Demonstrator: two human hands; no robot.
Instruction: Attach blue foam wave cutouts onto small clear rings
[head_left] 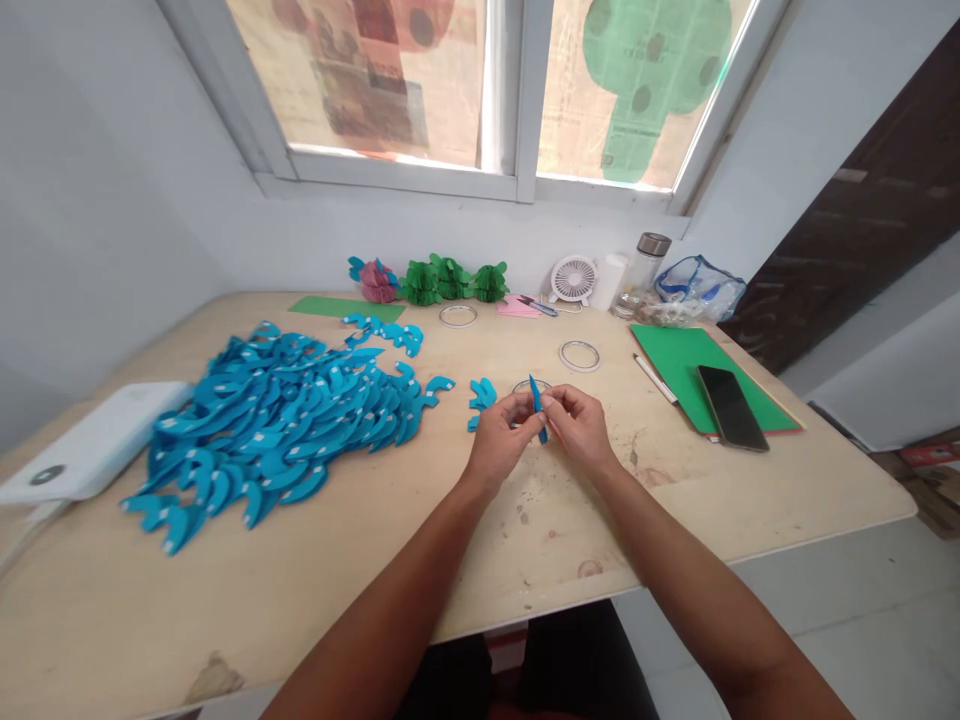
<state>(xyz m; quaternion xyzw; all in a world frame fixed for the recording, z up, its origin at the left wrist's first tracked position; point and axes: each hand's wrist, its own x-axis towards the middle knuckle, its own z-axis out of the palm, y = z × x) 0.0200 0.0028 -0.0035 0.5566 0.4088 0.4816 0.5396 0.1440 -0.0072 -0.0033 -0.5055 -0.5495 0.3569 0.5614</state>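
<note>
My left hand (502,436) and my right hand (582,422) meet over the middle of the table. Between their fingertips is a slim blue paper piece (536,393), held upright on edge and gripped from both sides. A tape roll (523,385) lies just behind the fingers, partly hidden by them. Left of my left hand are a few curved blue paper pieces (482,392) with small white squares on them. Farther left spreads a large pile of similar blue curved pieces (300,400), many marked with white squares.
Two more tape rolls (579,355) (457,316) lie behind. At right are a pen (655,379), green sheets (675,365) and a phone (731,405). Along the wall stand green paper cacti (450,280), a fan (574,279) and a bottle (646,270). A white device (97,440) sits left.
</note>
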